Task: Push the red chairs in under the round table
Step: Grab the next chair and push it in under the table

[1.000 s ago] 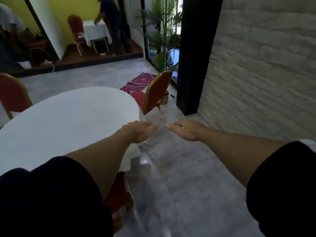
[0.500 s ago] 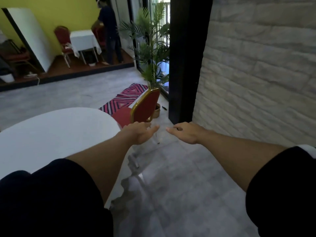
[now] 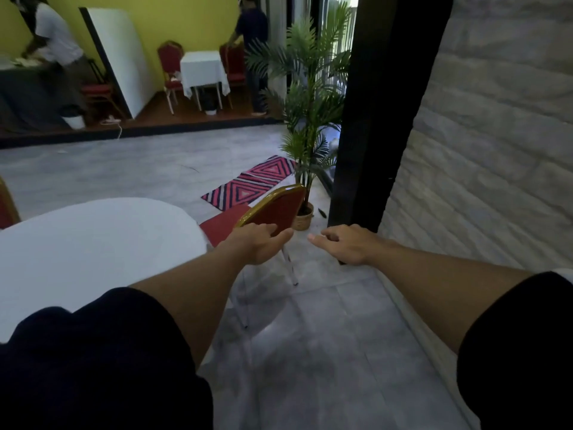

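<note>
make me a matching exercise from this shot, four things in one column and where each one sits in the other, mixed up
Things:
1. round table
2. red chair
3. potted palm
4. striped rug

Places:
A. flat on the grey floor, beyond the chair
B. beside the black pillar
C. at the table's right edge, just ahead of the left hand
D. lower left, under a white cloth

Pairs: 1-D, 2-C, 3-B, 4-A

red chair (image 3: 273,209): I'm seeing it standing upright at the counter's right edge, gold-framed back facing me, seat only partly under | round counter (image 3: 93,243): white-clothed | second red chair (image 3: 6,209): peeking in at far left
</note>
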`<state>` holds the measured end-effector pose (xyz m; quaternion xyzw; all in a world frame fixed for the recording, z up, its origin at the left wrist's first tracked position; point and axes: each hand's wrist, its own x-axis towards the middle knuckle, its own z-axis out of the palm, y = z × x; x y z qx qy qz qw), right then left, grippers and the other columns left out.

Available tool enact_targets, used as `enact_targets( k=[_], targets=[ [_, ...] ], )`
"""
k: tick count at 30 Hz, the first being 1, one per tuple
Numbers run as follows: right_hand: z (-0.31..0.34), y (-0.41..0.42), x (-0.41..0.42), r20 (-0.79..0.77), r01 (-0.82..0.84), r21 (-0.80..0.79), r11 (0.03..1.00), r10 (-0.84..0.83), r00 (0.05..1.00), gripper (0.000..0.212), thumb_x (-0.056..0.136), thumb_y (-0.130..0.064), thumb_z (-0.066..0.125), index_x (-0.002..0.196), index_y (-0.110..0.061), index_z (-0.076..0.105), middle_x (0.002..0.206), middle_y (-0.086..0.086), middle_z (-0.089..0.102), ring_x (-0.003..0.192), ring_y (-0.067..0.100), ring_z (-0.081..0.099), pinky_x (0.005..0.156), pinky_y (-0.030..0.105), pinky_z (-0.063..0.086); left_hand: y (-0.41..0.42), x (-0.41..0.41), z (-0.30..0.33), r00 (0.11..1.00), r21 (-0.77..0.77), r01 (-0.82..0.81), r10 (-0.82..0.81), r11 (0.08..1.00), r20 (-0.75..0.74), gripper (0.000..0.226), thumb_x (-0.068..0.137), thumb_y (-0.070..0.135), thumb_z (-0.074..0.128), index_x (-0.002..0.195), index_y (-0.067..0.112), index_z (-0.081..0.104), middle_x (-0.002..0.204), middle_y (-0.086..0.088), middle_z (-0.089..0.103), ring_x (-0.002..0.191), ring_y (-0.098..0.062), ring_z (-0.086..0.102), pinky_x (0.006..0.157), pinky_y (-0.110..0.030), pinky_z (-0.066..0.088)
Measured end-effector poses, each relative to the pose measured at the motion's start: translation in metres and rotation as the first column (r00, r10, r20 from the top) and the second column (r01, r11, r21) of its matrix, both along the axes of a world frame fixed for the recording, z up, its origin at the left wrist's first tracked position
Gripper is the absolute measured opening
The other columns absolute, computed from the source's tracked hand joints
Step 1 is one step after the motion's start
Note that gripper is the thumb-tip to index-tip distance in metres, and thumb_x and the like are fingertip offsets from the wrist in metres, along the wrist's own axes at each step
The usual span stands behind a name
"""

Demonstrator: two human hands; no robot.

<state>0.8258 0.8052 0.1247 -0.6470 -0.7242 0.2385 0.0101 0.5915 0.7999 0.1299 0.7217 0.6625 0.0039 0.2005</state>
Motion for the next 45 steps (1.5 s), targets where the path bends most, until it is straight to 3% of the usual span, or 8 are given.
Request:
enact_targets(
  k=[6, 10, 14, 20, 25, 29, 40, 45],
  targets=[
    [0.001, 0.075, 0.002, 0.005, -0.074, 0.01, 0.997, 0.074, 0.997, 0.109, 0.075, -0.102, 0.025, 0.156, -0.034, 0.049, 0.157, 0.005, 0.055, 0.141, 0.032, 0.052, 0.112, 0.051, 0.044, 0.075, 0.002, -0.01, 0.999, 0.018, -0.038, 0.038, 0.999, -0.008, 0.088, 0.098, 0.08, 0.022, 0.162, 0.023, 0.041, 0.161, -0.016, 0.05, 0.141, -0.039, 0.052, 0.115, -0.055, 0.042],
    [-0.003, 0.138, 0.0, 0.019, -0.087, 0.006, 0.996, 0.086, 0.996, 0.097, 0.084, -0.095, 0.034, 0.156, -0.032, 0.047, 0.153, 0.007, 0.057, 0.138, 0.033, 0.053, 0.112, 0.052, 0.044, 0.142, -0.004, -0.022, 0.999, 0.025, -0.039, 0.038, 0.999, 0.028, 0.104, 0.082, 0.092, 0.016, 0.16, 0.029, 0.043, 0.151, -0.016, 0.059, 0.131, -0.038, 0.06, 0.11, -0.055, 0.048],
    [-0.005, 0.197, -0.007, 0.037, -0.088, -0.007, 0.996, 0.088, 0.995, 0.101, 0.079, -0.097, 0.039, 0.156, -0.032, 0.047, 0.152, 0.007, 0.058, 0.135, 0.032, 0.056, 0.109, 0.051, 0.047, 0.196, -0.017, -0.031, 0.998, -0.035, -0.055, 0.056, 0.998, 0.034, 0.086, 0.096, 0.082, 0.027, 0.16, 0.028, 0.042, 0.152, -0.015, 0.059, 0.132, -0.038, 0.059, 0.109, -0.051, 0.048],
    [-0.02, 0.275, -0.022, 0.033, -0.15, -0.012, 0.989, 0.151, 0.988, 0.103, 0.078, -0.09, 0.056, 0.161, -0.031, 0.037, 0.159, 0.008, 0.051, 0.14, 0.032, 0.052, 0.108, 0.049, 0.047, 0.258, -0.032, -0.039, 0.994, -0.105, -0.104, 0.102, 0.989, -0.029, 0.093, 0.096, 0.084, 0.029, 0.168, 0.025, 0.026, 0.171, -0.014, 0.036, 0.154, -0.039, 0.039, 0.121, -0.054, 0.034],
    [-0.047, 0.334, -0.038, 0.062, -0.237, -0.018, 0.971, 0.238, 0.969, 0.112, 0.065, -0.094, 0.06, 0.159, -0.038, 0.039, 0.161, 0.004, 0.049, 0.141, 0.031, 0.05, 0.107, 0.049, 0.048, 0.29, -0.037, -0.054, 0.991, -0.157, -0.136, 0.134, 0.978, -0.022, 0.095, 0.096, 0.082, 0.036, 0.169, 0.024, 0.022, 0.171, -0.016, 0.035, 0.154, -0.041, 0.037, 0.121, -0.055, 0.033],
    [-0.07, 0.377, -0.048, 0.072, -0.34, -0.05, 0.939, 0.343, 0.937, 0.113, 0.071, -0.084, 0.07, 0.164, -0.031, 0.032, 0.166, 0.006, 0.042, 0.148, 0.033, 0.043, 0.112, 0.052, 0.044, 0.31, -0.041, -0.077, 0.978, -0.23, -0.206, 0.21, 0.951, -0.011, 0.099, 0.092, 0.085, 0.041, 0.169, 0.027, 0.022, 0.17, -0.016, 0.036, 0.153, -0.043, 0.038, 0.12, -0.057, 0.034],
    [-0.117, 0.476, -0.076, 0.126, -0.667, -0.154, 0.729, 0.684, 0.718, 0.114, 0.075, -0.069, 0.083, 0.165, -0.03, 0.025, 0.161, 0.007, 0.047, 0.143, 0.031, 0.047, 0.113, 0.048, 0.043, 0.344, -0.036, -0.137, 0.906, -0.343, -0.4, 0.423, 0.85, -0.009, 0.101, 0.09, 0.068, 0.066, 0.17, 0.025, 0.019, 0.164, -0.013, 0.045, 0.147, -0.037, 0.046, 0.119, -0.05, 0.038],
    [-0.146, 0.492, -0.094, 0.098, -0.77, -0.219, 0.599, 0.799, 0.593, 0.1, 0.08, -0.055, 0.086, 0.161, -0.029, 0.034, 0.151, 0.004, 0.056, 0.132, 0.028, 0.055, 0.107, 0.041, 0.045, 0.346, -0.04, -0.161, 0.887, -0.426, -0.428, 0.46, 0.797, -0.032, 0.072, 0.092, 0.038, 0.065, 0.16, 0.031, 0.042, 0.144, -0.011, 0.062, 0.13, -0.035, 0.06, 0.113, -0.051, 0.047]
  ],
)
